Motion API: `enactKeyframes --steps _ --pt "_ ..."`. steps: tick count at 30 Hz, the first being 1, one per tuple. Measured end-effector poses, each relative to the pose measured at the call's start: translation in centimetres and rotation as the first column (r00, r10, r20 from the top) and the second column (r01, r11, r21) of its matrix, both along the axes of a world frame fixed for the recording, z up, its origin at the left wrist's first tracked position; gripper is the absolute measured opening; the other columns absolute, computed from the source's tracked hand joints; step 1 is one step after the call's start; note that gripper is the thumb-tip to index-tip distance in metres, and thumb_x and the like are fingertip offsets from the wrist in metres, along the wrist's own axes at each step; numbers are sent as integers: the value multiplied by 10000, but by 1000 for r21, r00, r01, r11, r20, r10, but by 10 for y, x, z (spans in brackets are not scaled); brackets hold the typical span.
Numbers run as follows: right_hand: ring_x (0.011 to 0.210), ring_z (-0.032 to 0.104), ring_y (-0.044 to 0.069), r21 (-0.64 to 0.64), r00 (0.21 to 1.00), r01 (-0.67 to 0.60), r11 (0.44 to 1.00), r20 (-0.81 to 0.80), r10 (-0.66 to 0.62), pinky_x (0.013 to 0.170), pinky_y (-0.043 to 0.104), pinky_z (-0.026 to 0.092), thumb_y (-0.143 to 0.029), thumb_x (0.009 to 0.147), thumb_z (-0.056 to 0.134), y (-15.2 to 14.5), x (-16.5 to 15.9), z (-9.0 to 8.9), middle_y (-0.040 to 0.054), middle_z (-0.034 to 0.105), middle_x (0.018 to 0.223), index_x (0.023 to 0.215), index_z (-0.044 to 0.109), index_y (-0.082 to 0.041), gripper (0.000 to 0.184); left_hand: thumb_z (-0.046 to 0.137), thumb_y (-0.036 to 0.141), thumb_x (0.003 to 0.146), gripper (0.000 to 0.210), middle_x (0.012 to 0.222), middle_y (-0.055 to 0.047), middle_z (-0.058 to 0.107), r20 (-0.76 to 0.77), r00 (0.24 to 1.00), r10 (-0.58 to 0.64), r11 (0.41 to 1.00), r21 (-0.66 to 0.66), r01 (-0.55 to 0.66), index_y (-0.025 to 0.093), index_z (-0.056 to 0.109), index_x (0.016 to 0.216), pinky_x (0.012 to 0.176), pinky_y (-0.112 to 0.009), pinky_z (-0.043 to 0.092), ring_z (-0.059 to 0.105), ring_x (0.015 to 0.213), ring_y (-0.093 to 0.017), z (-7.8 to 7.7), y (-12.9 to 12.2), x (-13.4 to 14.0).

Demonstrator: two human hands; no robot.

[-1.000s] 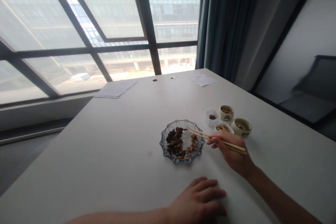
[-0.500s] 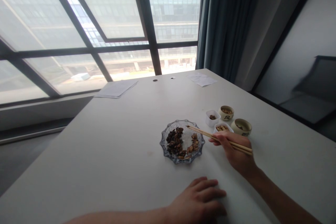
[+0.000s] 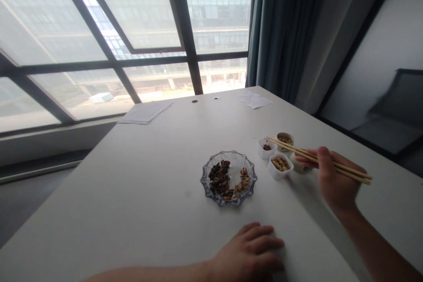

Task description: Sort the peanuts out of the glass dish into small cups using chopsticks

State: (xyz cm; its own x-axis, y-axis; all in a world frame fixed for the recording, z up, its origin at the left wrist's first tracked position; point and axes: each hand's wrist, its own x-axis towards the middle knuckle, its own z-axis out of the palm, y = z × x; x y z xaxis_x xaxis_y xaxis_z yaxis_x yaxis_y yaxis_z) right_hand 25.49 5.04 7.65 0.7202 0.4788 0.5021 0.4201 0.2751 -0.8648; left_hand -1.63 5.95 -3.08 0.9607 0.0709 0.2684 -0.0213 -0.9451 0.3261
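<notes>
My right hand (image 3: 339,180) grips a pair of wooden chopsticks (image 3: 307,155). Their tips are over a small white cup (image 3: 266,155) with dark pieces in it; a tiny dark bit may be at the tips, too small to name. My left hand (image 3: 249,249) lies on the table, palm down, its fingers stretched out and holding nothing. A scalloped glass dish (image 3: 235,158) in front of it holds dark brown dried pieces (image 3: 220,178) on the left and lighter brown pieces (image 3: 243,180) on the right.
A second white cup (image 3: 280,174) holds peanut-like pieces. Behind it stand a cream bowl (image 3: 280,145) and another bowl (image 3: 299,166), partly hidden by my right hand. Papers (image 3: 145,112) and a crumpled sheet (image 3: 256,99) lie at the table's far side, by the windows.
My right hand has moved right with the chopsticks, whose tips went from above the glass dish to over the white cup with dark pieces. My left hand has stayed put.
</notes>
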Motion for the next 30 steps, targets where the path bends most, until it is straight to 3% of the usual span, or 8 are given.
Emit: enactKeyframes --steps 6,11,16,18,21,24,30 --pt "572 779 248 19 999 -45 999 -4 45 568 357 672 -547 960 712 -3 -5 0 64 803 717 859 792 -206 365 553 426 1106 238 1517 22 633 14 1000 2 1000 -13 -2 275 668 1250 1291 -360 323 496 1497 -204 3 -1 0" --pt "580 778 234 -18 961 -276 961 -1 276 562 337 655 -564 1016 622 -5 -20 -12 79 805 714 887 819 -189 443 598 424 1086 227 1490 -1 655 -15 1000 11 1000 -9 -11 278 681 1239 1287 -374 334 510 1486 -218 2 -2 0" --pt "565 754 180 -108 803 -589 801 34 595 548 269 620 -466 1055 599 -6 -37 -26 56 796 691 898 825 -194 388 582 436 1094 241 1505 4 646 -6 1000 7 1000 -12 -7 273 678 1244 1289 -379 333 495 1499 -221 1 -1 0" --pt "575 753 173 -134 736 -664 736 59 675 556 263 616 -439 1063 591 -5 -40 -29 53 796 697 899 823 -191 377 563 442 1102 248 1512 13 640 7 1000 7 1000 -21 -7 271 675 1244 1291 -378 329 489 1504 -216 2 -1 1" --pt "592 757 179 -153 683 -713 684 66 727 554 269 618 -433 1059 596 -3 -45 -31 56 799 713 900 821 -186 370 573 432 1098 236 1503 9 646 -7 1000 9 1000 -19 -9 270 684 1228 1289 -386 336 488 1503 -218 4 -1 1" --pt "597 767 192 -145 686 -716 682 35 727 530 275 627 -480 1042 608 -1 -50 -34 73 812 738 887 828 -180 402 592 418 1088 228 1503 -5 645 -30 1000 6 1000 -17 -7 266 690 1228 1287 -392 343 484 1506 -226 5 -2 1" --pt "554 778 217 -112 778 -628 770 -118 617 524 300 662 -573 1001 646 -2 -59 -39 88 810 705 842 820 -177 461 587 426 1089 230 1502 -2 646 -5 1000 5 1000 -21 -5 266 683 1223 1286 -392 343 491 1502 -229 6 -2 0"
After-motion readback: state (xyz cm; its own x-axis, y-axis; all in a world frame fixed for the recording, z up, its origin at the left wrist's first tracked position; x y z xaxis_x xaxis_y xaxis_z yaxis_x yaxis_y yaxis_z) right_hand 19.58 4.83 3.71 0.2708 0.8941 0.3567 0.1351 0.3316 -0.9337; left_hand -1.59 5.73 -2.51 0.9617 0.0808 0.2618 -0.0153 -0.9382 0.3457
